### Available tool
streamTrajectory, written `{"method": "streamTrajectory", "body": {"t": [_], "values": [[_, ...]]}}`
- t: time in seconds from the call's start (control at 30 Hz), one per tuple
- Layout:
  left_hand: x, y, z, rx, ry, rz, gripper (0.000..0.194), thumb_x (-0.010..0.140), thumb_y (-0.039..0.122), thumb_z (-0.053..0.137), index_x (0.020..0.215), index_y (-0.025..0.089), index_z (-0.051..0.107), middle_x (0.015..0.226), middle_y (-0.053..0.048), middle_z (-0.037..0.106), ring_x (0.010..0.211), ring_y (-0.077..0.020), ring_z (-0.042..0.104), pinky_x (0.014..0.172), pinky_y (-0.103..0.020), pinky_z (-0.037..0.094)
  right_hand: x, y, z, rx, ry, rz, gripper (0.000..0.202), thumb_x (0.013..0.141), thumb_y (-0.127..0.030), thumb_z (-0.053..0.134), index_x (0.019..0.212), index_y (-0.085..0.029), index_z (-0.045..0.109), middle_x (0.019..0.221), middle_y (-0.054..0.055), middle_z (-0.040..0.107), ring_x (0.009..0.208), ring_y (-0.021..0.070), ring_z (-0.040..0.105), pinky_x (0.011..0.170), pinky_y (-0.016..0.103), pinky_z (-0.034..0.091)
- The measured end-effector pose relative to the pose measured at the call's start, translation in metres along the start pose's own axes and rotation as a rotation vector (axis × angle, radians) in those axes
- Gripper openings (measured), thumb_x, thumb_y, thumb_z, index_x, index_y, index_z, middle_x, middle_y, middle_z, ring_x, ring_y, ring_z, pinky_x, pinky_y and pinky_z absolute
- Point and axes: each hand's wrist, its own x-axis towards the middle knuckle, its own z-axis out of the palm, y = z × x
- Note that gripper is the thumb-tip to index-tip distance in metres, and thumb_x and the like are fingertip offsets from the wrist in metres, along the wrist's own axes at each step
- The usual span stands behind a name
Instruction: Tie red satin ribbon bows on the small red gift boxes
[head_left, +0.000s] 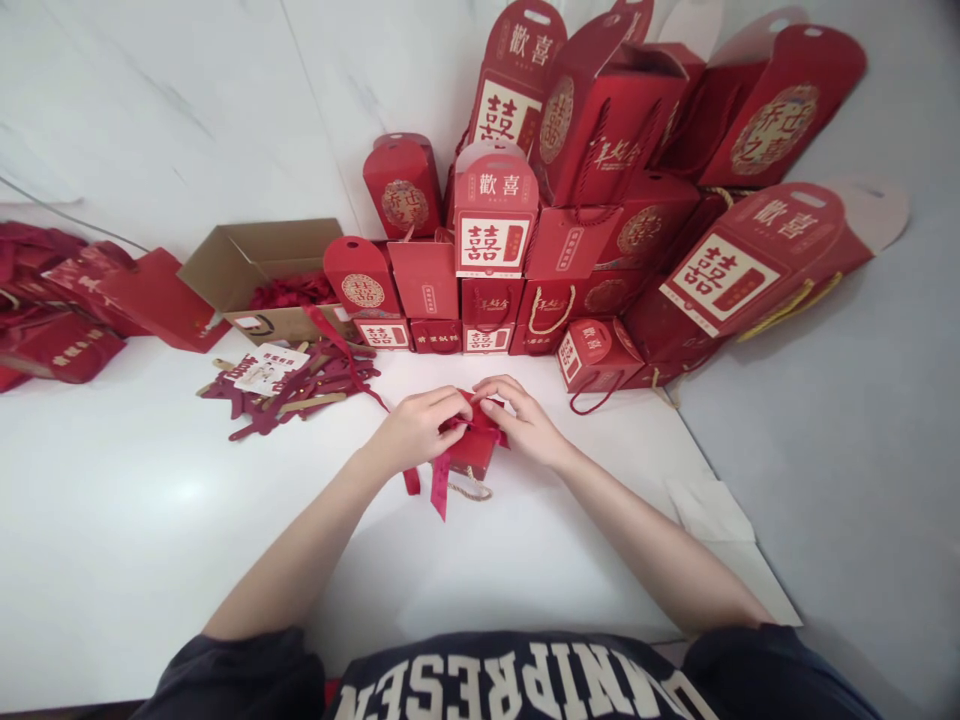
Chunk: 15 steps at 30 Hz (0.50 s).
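On the white table in front of me is a small red gift box (466, 452) with a twisted cord handle (472, 493) lying toward me. A crimson ribbon (439, 490) lies across its top, one end hanging over the near left side. My left hand (426, 428) is closed, its thumb and fingers pinching the ribbon at the box's left. From the right, my right hand (521, 420) has thumb and fingers curled round the ribbon on top. Fingers partly hide where the ribbon crosses, so any knot is hard to make out.
Red gift boxes (491, 230) are stacked at the back. An open cardboard carton (262, 250) holds crimson ribbon. Before it lies a pile of dark red cut-out strips (300, 390) with a white card (271, 368). Red bags (67, 300) lie far left.
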Motion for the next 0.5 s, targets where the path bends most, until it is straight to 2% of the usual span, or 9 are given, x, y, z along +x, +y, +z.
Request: {"method": "streamTrajectory", "body": {"t": [0.1,0.2,0.3,0.4,0.5], "values": [[-0.003,-0.006,-0.002,0.077,-0.022,0.074,0.014,0.090,0.017,0.045,0.085,0.019,0.059,0.089,-0.003,0.065,0.080,-0.0129,0.061,0.075,-0.024,0.047,0.002,0.005,0.001,0.047,-0.075,0.045,0.010,0.088,-0.028,0.058,0.092,-0.022,0.066,0.118,0.008,0.059,0.119,0.0208,0.051,0.107,0.043,0.034],[-0.005,-0.009,0.000,0.146,-0.020,0.117,0.016,0.091,0.018,0.045,0.086,0.020,0.061,0.093,-0.004,0.066,0.085,-0.0137,0.062,0.078,-0.024,0.047,0.002,0.008,0.001,0.147,-0.138,0.065,0.008,0.084,-0.023,0.062,0.090,-0.021,0.066,0.122,0.008,0.059,0.119,0.0202,0.054,0.107,0.042,0.035],[-0.006,-0.009,0.001,0.122,-0.022,0.103,0.017,0.091,0.019,0.045,0.087,0.020,0.061,0.094,-0.004,0.066,0.086,-0.0137,0.062,0.079,-0.024,0.048,0.002,0.005,-0.001,0.144,-0.136,0.071,0.006,0.083,-0.021,0.062,0.086,-0.021,0.067,0.125,0.009,0.060,0.119,0.0203,0.055,0.107,0.042,0.037],[-0.003,-0.006,-0.001,0.037,-0.031,0.057,0.015,0.090,0.019,0.046,0.086,0.019,0.060,0.090,-0.004,0.066,0.083,-0.0134,0.061,0.078,-0.024,0.048,0.000,-0.002,-0.003,-0.038,-0.053,-0.025,0.006,0.082,-0.019,0.062,0.082,-0.022,0.067,0.124,0.008,0.063,0.120,0.0217,0.053,0.105,0.043,0.038],[0.000,-0.004,-0.005,-0.037,-0.044,-0.008,0.008,0.087,0.017,0.050,0.085,0.019,0.058,0.085,-0.002,0.065,0.077,-0.0125,0.060,0.075,-0.023,0.048,-0.002,-0.008,-0.007,-0.263,0.023,-0.217,0.005,0.081,-0.020,0.062,0.082,-0.024,0.065,0.120,0.005,0.066,0.122,0.0238,0.051,0.110,0.049,0.029]]}}
